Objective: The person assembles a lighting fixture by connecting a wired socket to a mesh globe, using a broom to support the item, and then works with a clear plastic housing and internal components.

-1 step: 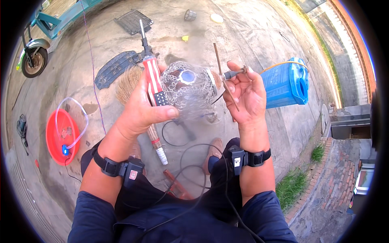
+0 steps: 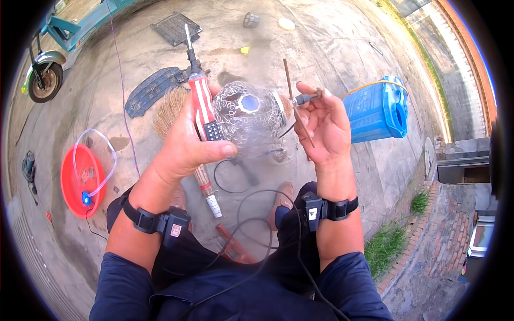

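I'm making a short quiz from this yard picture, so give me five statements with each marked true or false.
1. The left hand holds a striped handle. True.
2. The broom is in the right hand. False: the broom lies on the ground; the right hand has a thin brown rod at its fingers.
3. Coiled silver wire sits between the two hands. True.
4. A clear hose loops over the red basin. True.
5. The blue jug is on the person's left. False: the blue jug is on the right.
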`<state>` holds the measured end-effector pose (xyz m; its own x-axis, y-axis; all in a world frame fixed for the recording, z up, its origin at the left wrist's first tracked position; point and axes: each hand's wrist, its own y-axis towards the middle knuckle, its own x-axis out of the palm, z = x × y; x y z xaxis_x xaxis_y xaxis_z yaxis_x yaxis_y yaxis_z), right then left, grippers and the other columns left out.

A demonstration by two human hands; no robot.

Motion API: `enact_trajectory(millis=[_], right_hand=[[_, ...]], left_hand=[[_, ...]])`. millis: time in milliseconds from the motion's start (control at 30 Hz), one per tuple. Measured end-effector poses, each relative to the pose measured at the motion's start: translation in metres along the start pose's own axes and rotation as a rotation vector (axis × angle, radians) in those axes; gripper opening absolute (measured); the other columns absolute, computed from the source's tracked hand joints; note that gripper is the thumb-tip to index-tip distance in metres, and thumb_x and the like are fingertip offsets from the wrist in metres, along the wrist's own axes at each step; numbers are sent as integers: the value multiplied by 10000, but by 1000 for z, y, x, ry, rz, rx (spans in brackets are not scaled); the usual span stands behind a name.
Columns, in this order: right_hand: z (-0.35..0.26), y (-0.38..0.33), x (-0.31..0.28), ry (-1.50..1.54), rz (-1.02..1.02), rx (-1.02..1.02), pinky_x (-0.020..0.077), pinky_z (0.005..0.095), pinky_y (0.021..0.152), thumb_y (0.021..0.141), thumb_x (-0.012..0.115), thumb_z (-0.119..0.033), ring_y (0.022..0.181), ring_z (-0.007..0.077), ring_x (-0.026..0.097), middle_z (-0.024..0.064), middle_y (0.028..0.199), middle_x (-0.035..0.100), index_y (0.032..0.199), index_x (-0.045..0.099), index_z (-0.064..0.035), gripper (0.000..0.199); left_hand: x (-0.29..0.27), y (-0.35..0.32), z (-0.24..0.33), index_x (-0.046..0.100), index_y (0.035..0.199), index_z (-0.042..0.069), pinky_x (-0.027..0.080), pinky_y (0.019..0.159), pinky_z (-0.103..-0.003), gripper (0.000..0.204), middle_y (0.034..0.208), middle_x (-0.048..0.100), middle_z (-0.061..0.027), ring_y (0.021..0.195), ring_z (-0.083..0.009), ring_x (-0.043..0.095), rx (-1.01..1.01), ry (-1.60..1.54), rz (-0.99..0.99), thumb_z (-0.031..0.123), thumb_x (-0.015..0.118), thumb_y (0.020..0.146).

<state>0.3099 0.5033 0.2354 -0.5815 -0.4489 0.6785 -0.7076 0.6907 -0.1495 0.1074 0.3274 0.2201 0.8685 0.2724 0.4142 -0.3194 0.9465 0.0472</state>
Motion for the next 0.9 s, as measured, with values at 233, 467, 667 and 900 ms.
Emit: enact_trajectory(millis=[233,467,667,900], right_hand=[[3,-2,15,-186,-11,-53,327,261,516,1005,561,-303,560,100,435,1,732,578,1226,644,59,433],[7,-2,17,-100,80,-71,459,300,722,1005,569,-284,825,177,621,67,972,680,1279,622,30,421],[3,-2,12,-83,-18,-52,470,369,808,1024,499,-358,1045,201,605,76,1150,667,1385,558,-38,486],[-1,-2,6,-154,-65,-82,452,353,797,1020,494,-367,1058,192,594,86,1198,662,1421,524,-49,513]], left_hand=[[0,0,5,345,1419,47,485,1019,-346,964,1272,531,-89,1175,-191,573,-4,-21,-27,116,907,638],[4,0,-2,332,1424,54,476,1021,-343,954,1270,532,-91,1181,-183,563,-4,-6,-11,119,900,660],[8,1,-10,307,1445,42,457,1043,-352,948,1301,500,-96,1213,-190,538,-39,-74,-20,96,879,691],[12,-1,-13,285,1483,22,412,1090,-362,968,1348,470,-97,1265,-193,495,-96,-83,-21,75,865,709]])
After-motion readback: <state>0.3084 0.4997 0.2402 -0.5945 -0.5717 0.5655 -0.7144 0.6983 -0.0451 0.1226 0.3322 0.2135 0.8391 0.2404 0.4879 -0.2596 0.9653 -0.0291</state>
